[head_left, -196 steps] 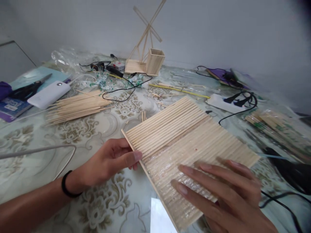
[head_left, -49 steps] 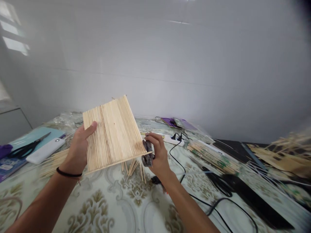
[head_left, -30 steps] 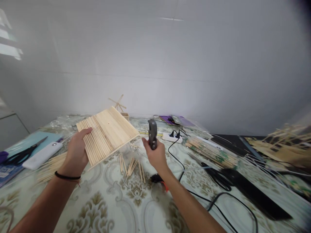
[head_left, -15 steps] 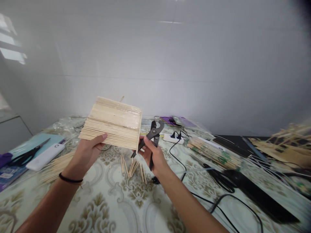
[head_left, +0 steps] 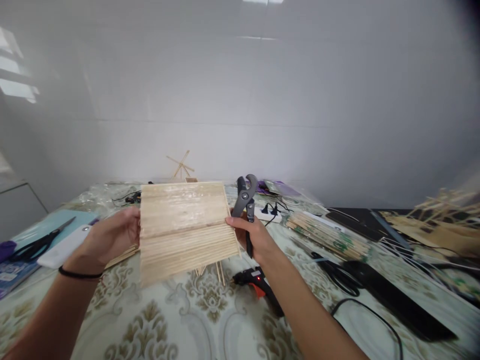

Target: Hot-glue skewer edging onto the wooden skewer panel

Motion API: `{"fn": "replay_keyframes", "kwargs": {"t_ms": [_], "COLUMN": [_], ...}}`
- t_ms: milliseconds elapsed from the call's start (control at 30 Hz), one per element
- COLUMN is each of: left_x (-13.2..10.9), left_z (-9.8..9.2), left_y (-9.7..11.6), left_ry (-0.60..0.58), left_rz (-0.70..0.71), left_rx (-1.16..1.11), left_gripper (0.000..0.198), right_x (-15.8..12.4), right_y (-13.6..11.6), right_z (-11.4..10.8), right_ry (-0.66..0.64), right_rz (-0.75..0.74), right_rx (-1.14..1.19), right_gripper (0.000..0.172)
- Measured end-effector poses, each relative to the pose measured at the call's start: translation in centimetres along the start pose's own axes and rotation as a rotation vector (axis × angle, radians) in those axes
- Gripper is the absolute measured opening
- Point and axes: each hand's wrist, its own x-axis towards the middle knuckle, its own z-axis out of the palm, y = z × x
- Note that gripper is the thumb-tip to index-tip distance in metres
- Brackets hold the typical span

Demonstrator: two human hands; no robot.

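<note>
A pale panel of thin wooden sticks (head_left: 183, 235) laid side by side is held up above the table, its broad face towards me. My left hand (head_left: 114, 237) grips its left edge, the fingertips partly hidden behind it. At the right edge, the thumb of my right hand (head_left: 251, 230) presses on the panel. The same hand also holds black pruning shears (head_left: 245, 196) with a hooked jaw pointing up. Below the panel several short cut sticks (head_left: 220, 273) lie on the patterned tablecloth (head_left: 198, 320). A black glue gun (head_left: 258, 285) with a red light rests beside them.
On the left are scissors (head_left: 41, 245) and a white case (head_left: 62, 247). A small stick star (head_left: 181, 165) stands behind the panel. To the right lie a power strip (head_left: 268, 215), bagged skewers (head_left: 326, 232), more scissors (head_left: 337, 275), a black sheath (head_left: 401, 300) and a cable (head_left: 375, 307).
The panel has turned and come lower, facing me more squarely. My left hand has shifted left to its edge. The shears have swung more upright, and the glue gun has come into sight.
</note>
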Motion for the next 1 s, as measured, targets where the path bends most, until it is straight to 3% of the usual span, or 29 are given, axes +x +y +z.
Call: {"fn": "replay_keyframes", "kwargs": {"t_ms": [100,167,367,533,767,1000], "left_x": [-0.2,-0.2,0.6,0.7,0.6,0.8], "left_z": [0.2,0.2,-1.5,-1.6,-0.8,-0.6], "left_y": [0.0,0.4,2.1,1.8,1.2,0.8], "left_ry": [-0.015,0.01,0.243,0.377,0.38,0.355], "left_rz": [-0.129,-0.129,0.15,0.292,0.321,0.329], "left_rx": [0.112,0.179,0.372,0.517,0.761,0.879], "left_gripper": [0.039,0.029,0.026,0.025,0.024,0.026], "right_x": [0.1,0.5,1.4,0.6,-0.6,-0.7], "right_y": [0.2,0.2,-0.1,0.4,0.4,0.4], "right_z": [0.0,-0.4,-1.7,-0.6,0.9,1.1], "right_ry": [-0.018,-0.008,-0.019,-0.133,-0.282,-0.31], "right_rz": [0.041,0.05,0.164,0.29,0.37,0.345], "right_rx": [-0.02,-0.019,0.004,0.035,0.056,0.064], "right_gripper": [0.035,0.036,0.037,0.037,0.035,0.032]}}
